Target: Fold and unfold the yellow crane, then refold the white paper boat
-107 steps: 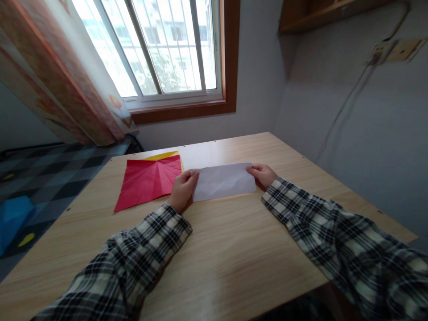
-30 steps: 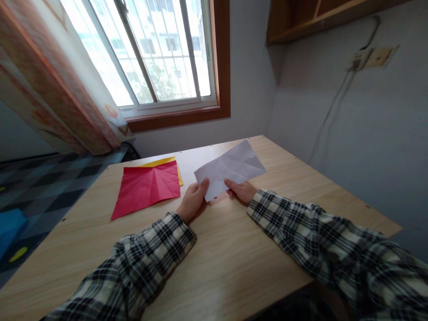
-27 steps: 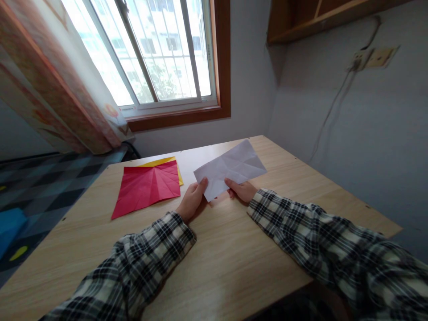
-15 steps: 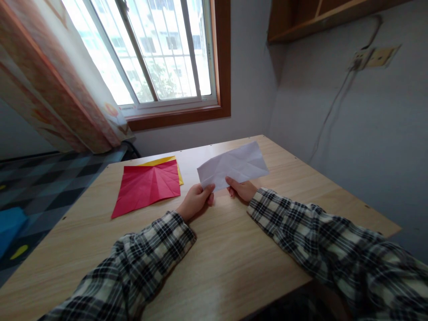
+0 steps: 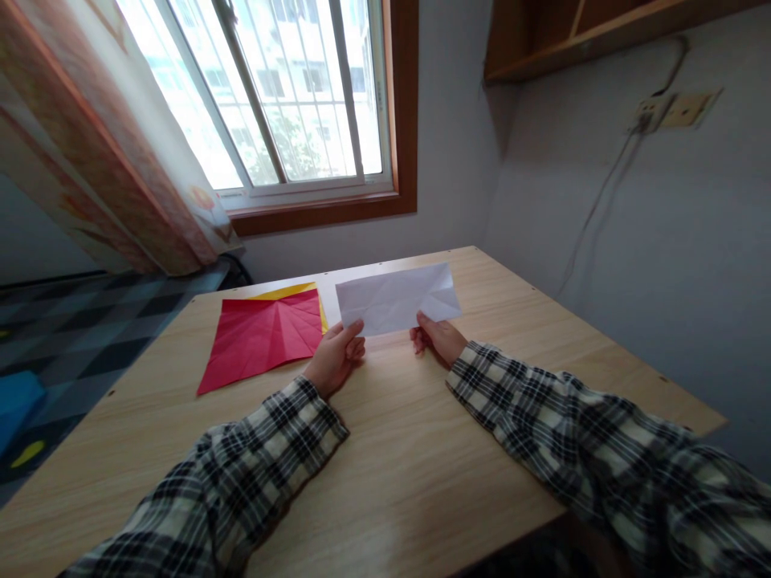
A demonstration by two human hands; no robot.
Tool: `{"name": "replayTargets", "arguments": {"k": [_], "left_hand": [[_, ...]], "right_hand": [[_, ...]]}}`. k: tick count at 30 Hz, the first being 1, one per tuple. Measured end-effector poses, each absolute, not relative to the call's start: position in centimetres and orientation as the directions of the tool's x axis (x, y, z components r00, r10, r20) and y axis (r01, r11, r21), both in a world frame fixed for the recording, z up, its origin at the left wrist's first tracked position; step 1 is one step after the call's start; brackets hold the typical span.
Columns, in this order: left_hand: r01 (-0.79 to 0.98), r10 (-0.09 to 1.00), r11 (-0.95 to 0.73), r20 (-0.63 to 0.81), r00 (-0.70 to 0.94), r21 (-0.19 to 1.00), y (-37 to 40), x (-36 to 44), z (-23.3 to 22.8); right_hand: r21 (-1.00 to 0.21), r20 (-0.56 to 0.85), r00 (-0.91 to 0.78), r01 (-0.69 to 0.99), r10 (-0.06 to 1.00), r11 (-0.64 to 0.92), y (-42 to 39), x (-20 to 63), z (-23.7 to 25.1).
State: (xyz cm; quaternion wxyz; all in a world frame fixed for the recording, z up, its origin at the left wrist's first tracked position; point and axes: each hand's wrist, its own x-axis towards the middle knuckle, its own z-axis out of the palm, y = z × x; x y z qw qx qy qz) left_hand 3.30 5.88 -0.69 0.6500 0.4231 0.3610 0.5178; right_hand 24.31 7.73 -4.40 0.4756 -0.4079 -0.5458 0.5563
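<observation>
A white sheet of paper (image 5: 394,299), folded into a long rectangle and marked with creases, is held up over the table between both hands. My left hand (image 5: 334,355) pinches its lower left corner, thumb on the near face. Along the lower edge, toward the right, my right hand (image 5: 442,339) grips the paper with the thumb in front and the fingers curled beneath. Left of my left hand lies a creased red sheet of paper (image 5: 265,337), partly covering a yellow sheet of paper (image 5: 289,291).
The light wooden table (image 5: 385,449) reaches back toward a window (image 5: 289,104) with a brown frame. A curtain (image 5: 114,152) hangs at the left. On the right wall are a socket (image 5: 654,111) with a cable and a wooden shelf (image 5: 560,56). A blue object (image 5: 18,405) is beyond the table's left edge.
The white paper has shifted left and turned more level. My left hand has moved left to its corner, while my right hand has slid slightly right along the lower edge.
</observation>
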Motion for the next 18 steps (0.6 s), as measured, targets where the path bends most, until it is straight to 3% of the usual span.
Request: {"name": "replayTargets", "arguments": {"k": [9,14,18], "left_hand": [[-0.327,0.986,0.076,-0.021,0.167,0.942,5.78,3.33,-0.69],[-0.054,0.958,-0.021,0.035,0.284,0.998,5.39,3.56,-0.65],[0.087,0.969,-0.077,0.054,0.242,0.993,5.36,3.69,-0.91]], "right_hand": [[-0.988,0.059,-0.197,-0.154,0.979,0.028,7.89,24.20,-4.51],[-0.990,0.065,-0.230,-0.140,0.971,0.033,7.85,24.34,-4.40],[-0.990,0.060,-0.258,-0.138,0.964,0.025,7.90,24.44,-4.51]]}}
